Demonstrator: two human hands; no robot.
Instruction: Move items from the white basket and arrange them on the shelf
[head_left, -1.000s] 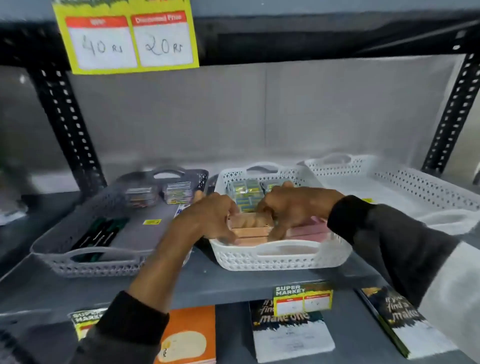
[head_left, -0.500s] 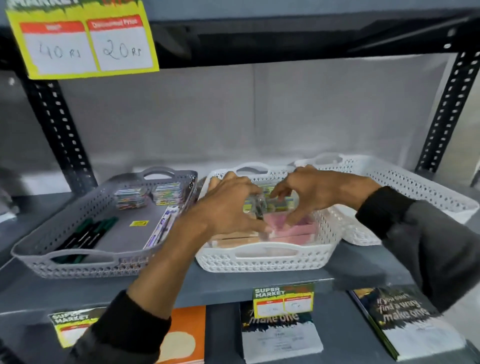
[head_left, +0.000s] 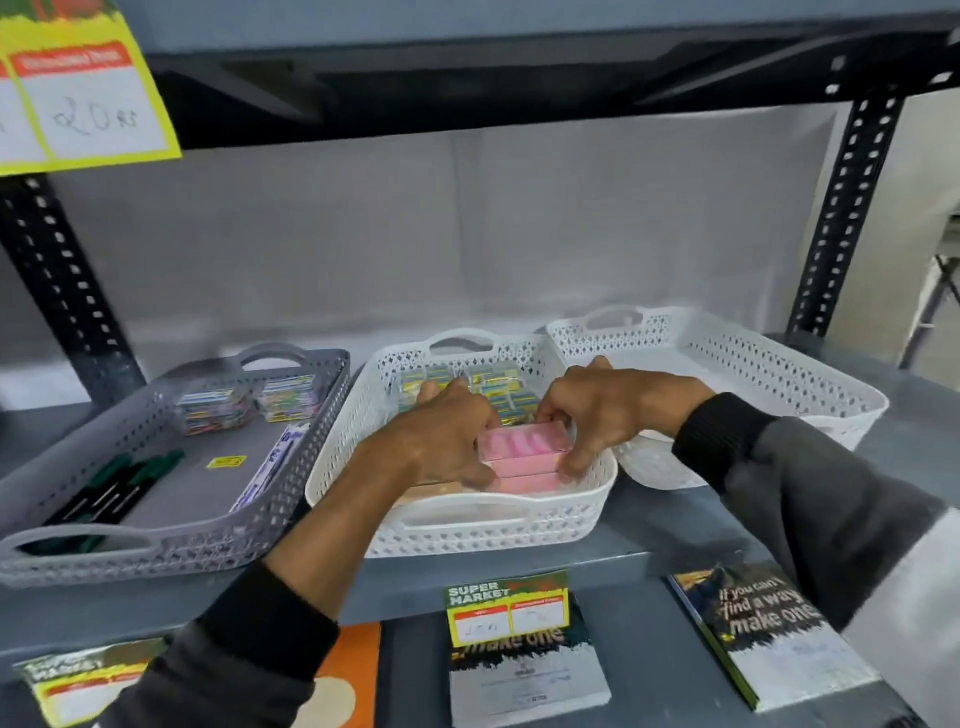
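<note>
A white perforated basket (head_left: 467, 530) stands in the middle of the grey shelf (head_left: 675, 540). Inside it lie pink boxes (head_left: 519, 447) stacked at the front right, a beige box (head_left: 431, 489) at the front left, and several small yellow-green packs (head_left: 493, 387) at the back. My left hand (head_left: 441, 441) presses on the left end of the top pink box. My right hand (head_left: 597, 410) grips its right end, fingers curled over the edge. Both hands are inside the basket.
A grey basket (head_left: 171, 545) on the left holds green pens, a marker and colourful packs. An empty white basket (head_left: 753, 384) sits at the right, touching the middle one. Below are booklets (head_left: 769, 629), an orange book (head_left: 337, 675) and price tags (head_left: 506, 608).
Both hands moved from the small packs at the back of the basket forward onto the pink boxes. The camera shifted right and closer.
</note>
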